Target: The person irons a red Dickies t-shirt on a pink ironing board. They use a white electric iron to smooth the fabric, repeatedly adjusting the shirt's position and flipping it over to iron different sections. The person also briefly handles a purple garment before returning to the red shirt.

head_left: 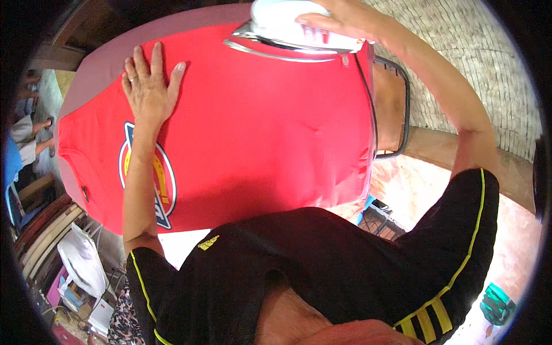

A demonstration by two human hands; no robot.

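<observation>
A red shirt (259, 126) with a blue, white and yellow printed emblem (169, 172) is spread over an ironing board (103, 75) with a maroon cover. On the shirt's far left part my left hand (150, 92) lies flat, fingers spread, a ring on one of them. My right hand (339, 20) is wrapped around the top of a white clothes iron (273, 17) at the far edge of the shirt. The iron is slightly blurred, and its metal soleplate faces the cloth. Whether it touches the cloth I cannot tell.
A dark cord (371, 98) hangs from the iron along the board's right end, beside a black metal frame (407, 109). A woven wall (477, 63) stands at the far right. At left are another person's legs (37, 138); a white object (83, 261) sits among clutter below.
</observation>
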